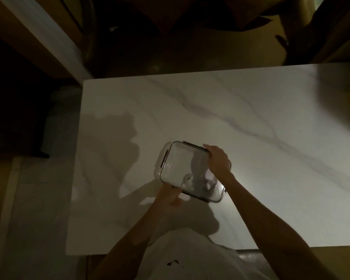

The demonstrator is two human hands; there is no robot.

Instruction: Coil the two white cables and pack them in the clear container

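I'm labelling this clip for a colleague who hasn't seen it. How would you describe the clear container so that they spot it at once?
On the white marble table, look near the front edge. The clear container sits tilted between the left hand and right hand. It is the only object on the table: transparent, rectangular, dark-rimmed, with something pale inside.

container [176, 164] on table [251, 138] | near edge, left of centre
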